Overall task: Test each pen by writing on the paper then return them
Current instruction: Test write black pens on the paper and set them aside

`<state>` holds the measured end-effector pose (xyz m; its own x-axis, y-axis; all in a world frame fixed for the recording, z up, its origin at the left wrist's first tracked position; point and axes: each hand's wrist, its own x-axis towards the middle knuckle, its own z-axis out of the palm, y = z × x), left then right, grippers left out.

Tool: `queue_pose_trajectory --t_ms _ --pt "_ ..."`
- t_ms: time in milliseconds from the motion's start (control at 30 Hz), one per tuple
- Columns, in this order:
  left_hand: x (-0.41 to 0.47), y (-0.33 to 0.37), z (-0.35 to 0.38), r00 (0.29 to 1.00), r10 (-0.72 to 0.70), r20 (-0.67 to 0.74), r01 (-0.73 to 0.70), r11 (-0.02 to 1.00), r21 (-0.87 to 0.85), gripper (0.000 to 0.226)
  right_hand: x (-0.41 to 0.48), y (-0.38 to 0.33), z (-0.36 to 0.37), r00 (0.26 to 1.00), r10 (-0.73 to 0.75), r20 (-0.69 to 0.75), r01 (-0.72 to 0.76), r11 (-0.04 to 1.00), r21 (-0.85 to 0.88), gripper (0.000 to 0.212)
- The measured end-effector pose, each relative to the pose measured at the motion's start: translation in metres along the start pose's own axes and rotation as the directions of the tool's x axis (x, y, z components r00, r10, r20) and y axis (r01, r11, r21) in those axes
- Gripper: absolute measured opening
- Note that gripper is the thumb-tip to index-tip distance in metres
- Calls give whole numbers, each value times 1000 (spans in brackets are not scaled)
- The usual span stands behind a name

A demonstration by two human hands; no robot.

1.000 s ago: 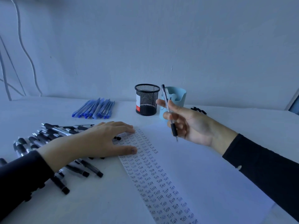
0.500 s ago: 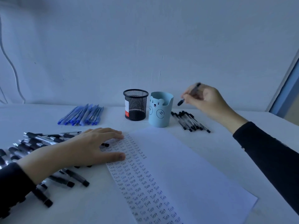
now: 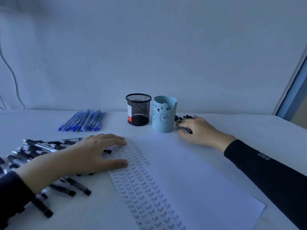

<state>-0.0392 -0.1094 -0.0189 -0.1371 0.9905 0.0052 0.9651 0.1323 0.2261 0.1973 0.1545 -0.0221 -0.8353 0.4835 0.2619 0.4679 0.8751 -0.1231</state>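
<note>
Pens point(image 3: 186, 117), black, lie in a short row just right of the bear cup point(image 3: 164, 117), under the right hand point(image 3: 197, 130). Their long axes seem to run from far left to near right, roughly along that forearm. The right hand lies palm down on them with its fingers loosely bent. A dark barrel shows between thumb and forefinger, but I cannot tell whether it is pinched or only covered. The left hand point(image 3: 86, 155) is flat with straight fingers, pressing the left edge of the paper point(image 3: 182, 171) and lying over a bigger heap point(image 3: 38, 145) of black pens that point roughly toward the paper. If the next pen comes from that heap, the left hand is far nearer. The right hand hides most of the row, and the heap is cut off at the left.
</note>
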Motion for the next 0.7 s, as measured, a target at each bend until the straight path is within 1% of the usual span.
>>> queue_pose_trajectory --t_ms 33,67,100,133,167,233,333,400,433,500,533,567,633,700 --pt "0 0 0 1000 1 -6 -1 1000 -3 92 0 1 -2 999 27 20 -27 999 32 57" --pt "0 -1 1 1000 1 -9 -1 1000 -6 92 -1 2 -5 998 58 19 -60 993 104 48" --pt "0 -1 1 1000 1 -11 -1 1000 -5 92 -2 2 -8 995 100 11 -100 976 193 34" --pt "1 -2 1 1000 1 -10 -1 1000 -2 93 -3 2 -10 993 118 -24 -107 956 272 21" --pt "1 -2 1 1000 4 -11 -4 1000 3 94 -4 0 -13 989 125 -77 -95 946 311 20" --pt "0 -1 1 1000 16 -13 -16 1000 14 93 -2 -6 -17 981 128 -148 -72 940 333 27" --pt "0 1 0 997 34 -68 -35 999 -13 88 0 -32 -20 990 58 -127 -2 914 406 25" --pt "1 -5 -5 989 8 -145 -16 998 -53 83 -3 -57 -19 992 -31 -120 77 915 395 23" --pt "2 -11 -8 981 -18 -191 5 998 -64 78 -5 -69 -17 987 -93 -134 138 912 387 23" --pt "2 -26 -15 953 -74 -294 64 997 -43 54 -11 -86 -10 960 -210 -187 269 880 392 23" --pt "1 -34 -19 937 -88 -339 88 996 -15 40 -13 -92 -5 945 -246 -216 314 868 385 23" --pt "1 -42 -22 925 -99 -366 109 994 6 31 -15 -94 0 932 -267 -243 344 864 368 25" --pt "-1 -54 -27 924 -130 -360 145 989 13 21 -15 -91 10 917 -271 -293 366 865 343 25" --pt "-3 -59 -30 940 -155 -305 166 986 10 15 -15 -88 18 913 -225 -341 350 863 365 24"
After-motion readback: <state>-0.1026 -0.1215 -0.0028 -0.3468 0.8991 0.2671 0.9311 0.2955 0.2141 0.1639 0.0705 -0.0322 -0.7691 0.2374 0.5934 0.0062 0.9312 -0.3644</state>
